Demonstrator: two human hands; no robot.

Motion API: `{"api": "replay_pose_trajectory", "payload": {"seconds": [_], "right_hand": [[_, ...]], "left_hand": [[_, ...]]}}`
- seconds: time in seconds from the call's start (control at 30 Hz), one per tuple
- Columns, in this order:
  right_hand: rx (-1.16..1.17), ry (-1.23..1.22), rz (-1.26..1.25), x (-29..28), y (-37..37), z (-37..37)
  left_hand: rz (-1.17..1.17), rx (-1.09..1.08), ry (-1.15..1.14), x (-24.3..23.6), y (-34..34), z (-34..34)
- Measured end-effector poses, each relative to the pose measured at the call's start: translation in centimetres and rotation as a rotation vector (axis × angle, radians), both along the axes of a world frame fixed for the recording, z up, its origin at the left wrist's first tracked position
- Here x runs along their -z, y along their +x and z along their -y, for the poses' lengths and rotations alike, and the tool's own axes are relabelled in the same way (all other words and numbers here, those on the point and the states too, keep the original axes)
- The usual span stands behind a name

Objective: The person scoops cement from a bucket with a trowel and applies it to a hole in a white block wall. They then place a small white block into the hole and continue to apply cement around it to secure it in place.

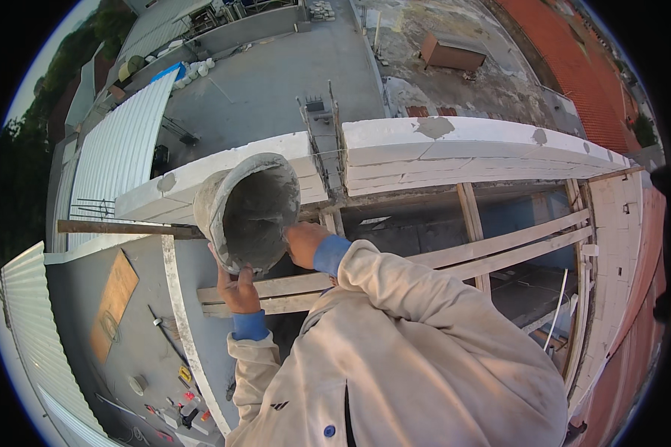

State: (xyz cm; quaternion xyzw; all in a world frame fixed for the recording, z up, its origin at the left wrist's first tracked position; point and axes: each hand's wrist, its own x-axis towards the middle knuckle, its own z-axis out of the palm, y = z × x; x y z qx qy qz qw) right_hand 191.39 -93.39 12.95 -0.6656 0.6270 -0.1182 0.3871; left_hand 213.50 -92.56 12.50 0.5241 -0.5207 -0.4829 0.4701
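A mortar-caked bucket [210, 205] is tipped so that its mouth faces me, beside the white block wall. Grey mortar [257, 216] coats its inside. My left hand [237, 287] grips the bucket's lower edge, thumb and fingers apart around it. At the right side of the mouth, my right hand [304, 243] is closed, its fingertips just inside the rim. Whatever it holds is hidden in the mortar-grey interior. The white block wall [455, 153] runs across behind the bucket, with grey mortar patches on its top and a gap where steel bars [334, 141] stand up.
Two wooden planks [499, 246] span the opening below me, over timber posts. A rusty beam [127, 229] sticks out left of the bucket. Down on the left floor lie a plywood board [115, 305] and several tools [188, 408]. Beyond the wall stretches a concrete roof [268, 82].
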Motion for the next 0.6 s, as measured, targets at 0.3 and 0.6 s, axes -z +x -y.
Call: {"api": "replay_pose_trajectory", "payload": {"seconds": [0.3,0.6], "right_hand": [[0.250,-0.194,-0.121,-1.6,-7.5,-7.9],[0.156,-0.416,-0.836,-4.6,-19.0,-11.2]], "left_hand": [[-0.037,0.093,-0.003,-0.2,-4.3,-1.4],[-0.093,0.433,-0.020,-3.9,-9.6,-1.0]]}}
